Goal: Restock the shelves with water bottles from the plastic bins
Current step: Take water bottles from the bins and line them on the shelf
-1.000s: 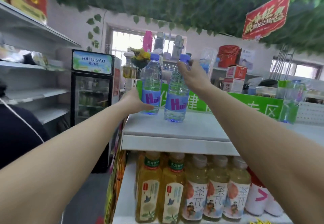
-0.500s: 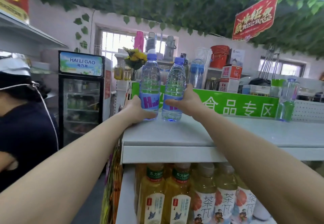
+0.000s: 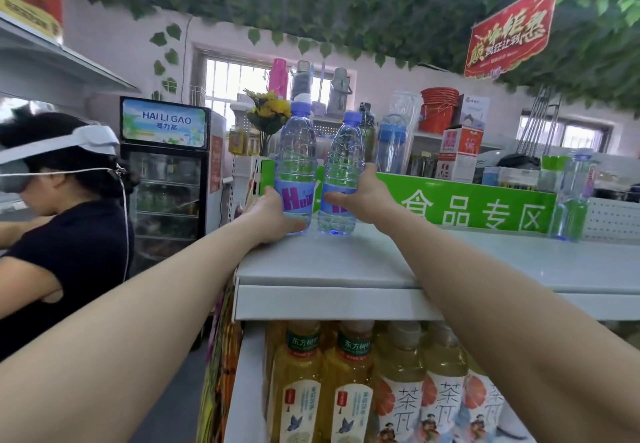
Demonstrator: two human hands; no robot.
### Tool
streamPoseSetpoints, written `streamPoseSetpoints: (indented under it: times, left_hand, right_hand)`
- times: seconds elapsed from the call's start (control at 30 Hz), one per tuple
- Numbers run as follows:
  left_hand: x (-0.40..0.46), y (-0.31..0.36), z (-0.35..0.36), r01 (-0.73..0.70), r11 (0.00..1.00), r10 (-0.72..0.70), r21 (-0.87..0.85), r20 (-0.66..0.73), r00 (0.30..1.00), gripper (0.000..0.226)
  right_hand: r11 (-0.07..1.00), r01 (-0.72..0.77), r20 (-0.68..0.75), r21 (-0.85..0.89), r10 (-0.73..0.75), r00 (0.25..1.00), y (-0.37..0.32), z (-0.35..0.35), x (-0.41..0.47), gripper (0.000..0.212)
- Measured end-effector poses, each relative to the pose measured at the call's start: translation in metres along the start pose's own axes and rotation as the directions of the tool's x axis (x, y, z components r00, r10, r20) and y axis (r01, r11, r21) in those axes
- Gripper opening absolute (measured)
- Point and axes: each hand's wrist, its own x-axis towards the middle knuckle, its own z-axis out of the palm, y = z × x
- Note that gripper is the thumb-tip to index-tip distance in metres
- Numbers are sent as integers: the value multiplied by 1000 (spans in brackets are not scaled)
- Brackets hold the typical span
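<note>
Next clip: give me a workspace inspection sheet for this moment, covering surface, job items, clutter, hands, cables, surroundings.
Surface: white top shelf, mostly bare in front.
Job's things: two water bottles, left bottle and right bottle, upright near the back; plastic bins not seen.
Clutter: another clear bottle far right by the green sign.
Hands: left hand grips the left bottle; right hand grips the right bottle.
Cables: white cord on a bystander's headset.
Surroundings: tea bottles on the lower shelf, drinks fridge.
</note>
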Motion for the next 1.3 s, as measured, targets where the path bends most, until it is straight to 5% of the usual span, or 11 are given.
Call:
streamPoseSetpoints:
  times: [0.13,0.27,0.4,0.67,0.93,1.1,1.3]
  left_hand:
    - [-7,9,-5,36,998,-36,61,-5,999,83]
    - [-30,36,-17,45,995,-31,92,-148,988,74]
    - [-66,76,-15,-75,969,151,235,-323,934,75]
    - [-130,170,79,-420,849,503,321,-247,828,66]
    - [-222,237,248,-668,719,689,189,-72,721,61]
    - [-303,226,387,-712,702,706,-13,136,695,55]
    - [-421,127,557,-666,726,640,-174,528,559,58]
  right_hand:
    - [997,27,7,-70,-27,1000,2,-8,-6,99]
    - [923,172,-99,-343,-218,971,16,-29,-27,74]
    - [740,282,-101,-610,-426,899,39,-66,-64,55]
    - [525,188,-118,-830,-494,861,112,-172,-149,49]
    - [489,-39,-204,-871,-290,935,278,-236,-283,44]
    - [515,-205,-224,-832,26,974,400,-219,-416,45]
    - [556,-459,-174,-693,489,855,532,-122,-597,48]
